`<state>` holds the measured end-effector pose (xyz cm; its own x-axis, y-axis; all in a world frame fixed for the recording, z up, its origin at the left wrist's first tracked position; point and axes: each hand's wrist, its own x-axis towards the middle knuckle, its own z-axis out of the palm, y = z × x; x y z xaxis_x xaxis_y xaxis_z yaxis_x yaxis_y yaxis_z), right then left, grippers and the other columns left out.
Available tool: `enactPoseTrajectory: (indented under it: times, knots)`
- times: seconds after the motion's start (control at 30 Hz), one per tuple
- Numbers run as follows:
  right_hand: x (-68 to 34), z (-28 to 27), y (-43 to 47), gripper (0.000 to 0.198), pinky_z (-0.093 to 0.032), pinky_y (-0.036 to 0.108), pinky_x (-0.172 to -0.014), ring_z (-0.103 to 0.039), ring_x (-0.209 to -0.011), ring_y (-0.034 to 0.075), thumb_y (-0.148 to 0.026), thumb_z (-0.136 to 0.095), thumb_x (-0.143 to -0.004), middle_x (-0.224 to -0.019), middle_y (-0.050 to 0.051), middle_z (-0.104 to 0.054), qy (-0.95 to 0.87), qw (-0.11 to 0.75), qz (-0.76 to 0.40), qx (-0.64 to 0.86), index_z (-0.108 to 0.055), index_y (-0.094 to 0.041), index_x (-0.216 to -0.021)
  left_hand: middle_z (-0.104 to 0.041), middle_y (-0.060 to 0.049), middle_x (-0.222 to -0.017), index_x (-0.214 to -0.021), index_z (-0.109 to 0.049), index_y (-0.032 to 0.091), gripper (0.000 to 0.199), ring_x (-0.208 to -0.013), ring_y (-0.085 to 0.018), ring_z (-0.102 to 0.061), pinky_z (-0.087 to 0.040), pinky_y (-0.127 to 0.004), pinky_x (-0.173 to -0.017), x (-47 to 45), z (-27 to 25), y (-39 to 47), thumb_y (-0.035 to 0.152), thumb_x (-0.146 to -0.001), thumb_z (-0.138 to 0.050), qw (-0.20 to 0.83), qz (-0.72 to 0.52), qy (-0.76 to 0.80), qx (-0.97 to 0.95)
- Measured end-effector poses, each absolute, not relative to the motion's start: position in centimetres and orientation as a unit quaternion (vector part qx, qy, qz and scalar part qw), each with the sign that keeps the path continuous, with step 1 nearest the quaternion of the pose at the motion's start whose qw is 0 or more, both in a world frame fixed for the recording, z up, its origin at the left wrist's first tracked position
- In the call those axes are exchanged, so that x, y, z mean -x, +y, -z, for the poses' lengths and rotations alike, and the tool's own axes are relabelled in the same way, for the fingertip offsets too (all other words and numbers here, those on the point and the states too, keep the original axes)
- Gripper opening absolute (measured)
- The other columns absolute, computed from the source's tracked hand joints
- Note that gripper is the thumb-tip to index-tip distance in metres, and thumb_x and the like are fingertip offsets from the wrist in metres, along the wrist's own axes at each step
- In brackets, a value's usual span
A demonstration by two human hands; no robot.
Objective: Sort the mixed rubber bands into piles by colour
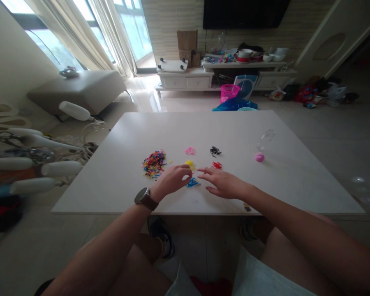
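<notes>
My left hand (174, 179), with a watch on its wrist, is over the table with thumb and fingertips pinched together. Whatever it may hold is too small to make out. Just beyond its fingertips lies a yellow pile of rubber bands (190, 164), and a blue pile (192, 183) is right below them. My right hand (223, 183) hovers to the right, fingers apart and holding nothing. Near it lie red bands (217, 165). Farther back are a pink pile (190, 151) and a black pile (215, 151). A larger mixed-colour heap (154, 163) spreads left of my left hand.
On the right of the white table (234, 127) are a pink round object (259, 157) and a clear plastic container (267, 137). A small patterned item (247, 207) lies by the front edge. White lamp arms (49, 168) stand left of the table.
</notes>
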<state>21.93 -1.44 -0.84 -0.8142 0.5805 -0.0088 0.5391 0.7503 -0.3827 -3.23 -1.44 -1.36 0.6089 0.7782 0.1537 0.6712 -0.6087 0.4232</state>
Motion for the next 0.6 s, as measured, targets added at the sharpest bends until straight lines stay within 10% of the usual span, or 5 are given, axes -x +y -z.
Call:
enactPoseTrajectory:
  times: [0.6]
  knots:
    - [-22.1, 1.8, -1.0, 0.057, -0.043, 0.043, -0.114, -0.052, -0.136, 0.026, -0.021, -0.06, -0.089, -0.152, 0.008, -0.052, -0.941, 0.075, -0.21, 0.254, -0.053, -0.023, -0.146, -0.07, -0.006, -0.094, -0.091, -0.073, 0.019, 0.014, -0.082, -0.016, -0.065, -0.045, -0.025, -0.073, 3.0, 1.8, -1.6, 0.02, -0.092, -0.059, 0.181, -0.141, 0.386, -0.894]
